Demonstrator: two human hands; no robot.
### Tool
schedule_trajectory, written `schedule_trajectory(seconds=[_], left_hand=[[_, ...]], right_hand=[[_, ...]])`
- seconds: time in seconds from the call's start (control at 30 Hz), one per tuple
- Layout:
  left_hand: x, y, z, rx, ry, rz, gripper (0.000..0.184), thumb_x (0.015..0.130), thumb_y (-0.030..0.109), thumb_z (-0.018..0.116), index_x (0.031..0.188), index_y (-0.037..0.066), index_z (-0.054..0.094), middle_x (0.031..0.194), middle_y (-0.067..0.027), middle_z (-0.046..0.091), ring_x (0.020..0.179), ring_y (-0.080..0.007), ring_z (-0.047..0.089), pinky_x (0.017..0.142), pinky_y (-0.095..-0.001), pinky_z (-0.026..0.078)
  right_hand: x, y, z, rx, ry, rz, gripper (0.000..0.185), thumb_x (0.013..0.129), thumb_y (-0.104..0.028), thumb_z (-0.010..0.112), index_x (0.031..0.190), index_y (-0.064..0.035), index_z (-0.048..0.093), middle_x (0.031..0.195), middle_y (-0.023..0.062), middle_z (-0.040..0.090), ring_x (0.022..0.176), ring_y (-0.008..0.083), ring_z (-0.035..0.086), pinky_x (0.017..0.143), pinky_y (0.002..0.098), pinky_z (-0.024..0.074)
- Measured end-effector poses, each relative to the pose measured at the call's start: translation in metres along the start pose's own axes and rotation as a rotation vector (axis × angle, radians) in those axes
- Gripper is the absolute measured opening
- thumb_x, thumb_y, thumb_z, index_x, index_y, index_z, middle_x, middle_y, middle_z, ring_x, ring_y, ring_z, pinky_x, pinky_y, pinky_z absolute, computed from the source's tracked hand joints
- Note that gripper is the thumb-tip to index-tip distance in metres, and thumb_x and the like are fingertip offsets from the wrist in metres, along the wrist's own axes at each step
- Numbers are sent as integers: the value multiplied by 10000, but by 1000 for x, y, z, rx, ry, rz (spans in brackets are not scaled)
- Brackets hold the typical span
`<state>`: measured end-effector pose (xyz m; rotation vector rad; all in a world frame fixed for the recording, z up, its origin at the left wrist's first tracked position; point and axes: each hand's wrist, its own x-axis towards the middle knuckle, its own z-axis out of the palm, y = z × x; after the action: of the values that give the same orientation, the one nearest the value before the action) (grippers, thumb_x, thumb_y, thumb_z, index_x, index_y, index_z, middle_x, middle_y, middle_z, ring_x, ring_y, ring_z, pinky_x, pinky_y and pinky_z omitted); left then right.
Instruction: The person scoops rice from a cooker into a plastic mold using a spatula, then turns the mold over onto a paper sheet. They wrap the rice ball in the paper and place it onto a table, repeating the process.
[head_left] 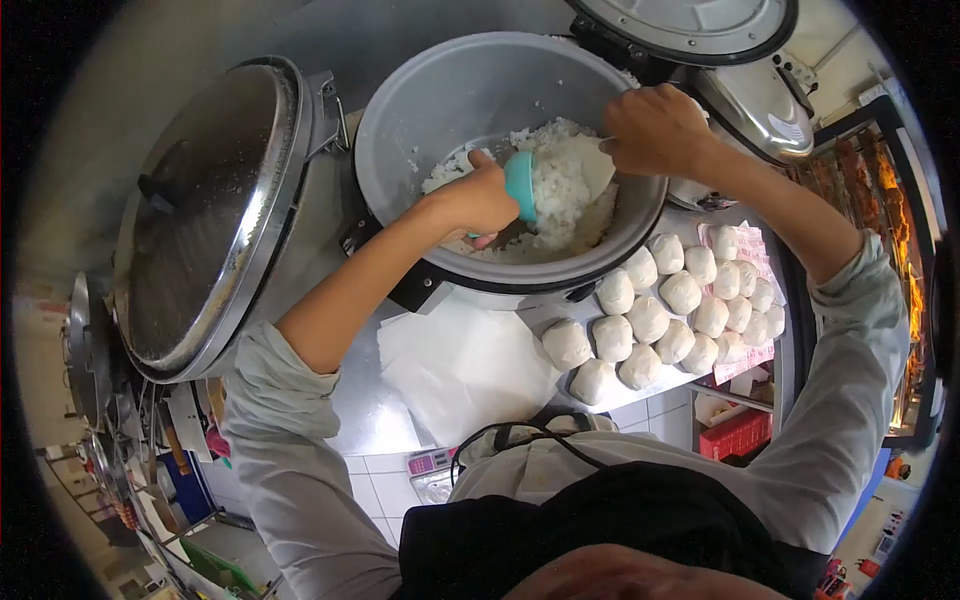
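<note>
Inside a large grey rice cooker pot point(420, 110), my left hand point(483, 200) is closed around a small teal bowl point(519, 187), tipped on its side with its mouth facing right. White cooked rice point(560, 195) fills the bowl's mouth and lies in a heap on the pot's bottom. My right hand point(655, 130), at the pot's right rim, grips a rice paddle point(597, 166). The paddle's pale blade presses against the rice at the bowl's mouth. Its handle is mostly hidden by my fingers.
White paper sheets point(465, 370) lie on the metal counter before the pot. Several round white wrapped parcels point(648, 318) stand in rows to the right. A big lidded pot point(200, 220) is on the left. An open cooker lid point(690, 25) and a glass display case point(880, 200) are right.
</note>
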<state>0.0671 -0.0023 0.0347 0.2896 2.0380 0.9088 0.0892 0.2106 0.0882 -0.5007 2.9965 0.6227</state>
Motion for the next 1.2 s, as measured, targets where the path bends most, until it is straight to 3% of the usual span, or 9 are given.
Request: schedule_trajectory(seconds=[0.1, 0.2, 0.33, 0.4, 0.43, 0.53, 0.67, 0.8, 1.2], left_hand=[[-2, 10, 11, -63, 119, 4, 723, 872, 78, 397, 1345, -85, -125, 686, -130, 490, 492, -157, 479, 399, -285, 395], [-7, 15, 22, -29, 215, 106, 709, 869, 88, 411, 1340, -82, -92, 705, -130, 492, 498, -155, 484, 395, -273, 396], [-14, 15, 32, -204, 306, 208, 716, 855, 68, 434, 1338, -71, -77, 760, -131, 494, 505, -150, 482, 388, -262, 397], [-20, 13, 33, -281, 367, 280, 713, 852, 54, 434, 1335, -67, -76, 776, -127, 494, 503, -145, 473, 384, -259, 394], [-24, 12, 33, -427, 426, 270, 611, 856, 59, 444, 1301, -72, 47, 782, -117, 491, 497, -135, 455, 374, -252, 375], [-27, 4, 17, -701, 382, 290, 365, 863, 75, 451, 1139, -66, 258, 746, -93, 474, 483, -119, 439, 358, -239, 338], [-40, 3, 4, -843, 243, 333, 157, 868, 124, 469, 844, -20, 410, 700, -65, 455, 467, -97, 431, 341, -233, 303], [-35, -1, 7, -735, 291, 323, 156, 878, 130, 484, 862, -15, 430, 761, -65, 466, 486, -73, 401, 334, -211, 276], [-31, 7, 44, -598, 540, 391, 214, 901, 174, 466, 832, -28, 450, 738, -75, 465, 446, -89, 416, 326, -235, 291]], right_hand=[[-18, -3, 14, -139, 564, -161, 195, 673, -241, 590, 796, -91, 582, 768, 66, 557, 774, 235, 587, 652, 345, 414], [-26, -26, 14, -228, 722, -191, 143, 670, -198, 576, 774, -100, 572, 752, 37, 524, 765, 211, 566, 626, 331, 374], [-44, -59, -12, -431, 719, -136, 112, 672, -165, 563, 759, -94, 560, 712, 29, 539, 694, 183, 576, 586, 304, 363], [-46, -67, -25, -462, 408, 178, 106, 693, -128, 557, 773, -63, 534, 650, 18, 574, 592, 135, 577, 541, 248, 375], [-46, -56, -25, -423, 526, 212, 124, 691, -126, 567, 775, -49, 519, 594, 35, 569, 566, 171, 598, 526, 276, 418], [-59, -21, -40, 191, 570, 486, 209, 800, -242, 591, 774, -50, 514, 620, 120, 596, 630, 254, 636, 577, 379, 465], [-70, 20, 0, 465, 796, 517, 336, 871, -354, 542, 837, -21, 515, 681, 170, 618, 681, 336, 629, 606, 416, 474], [-73, -12, 27, 869, 725, 412, 427, 898, -448, 474, 883, -21, 490, 672, 224, 600, 702, 426, 598, 590, 479, 463], [-28, -79, 23, 947, 552, 246, 386, 953, -378, 360, 973, -5, 455, 725, 288, 581, 694, 464, 570, 619, 541, 440]])
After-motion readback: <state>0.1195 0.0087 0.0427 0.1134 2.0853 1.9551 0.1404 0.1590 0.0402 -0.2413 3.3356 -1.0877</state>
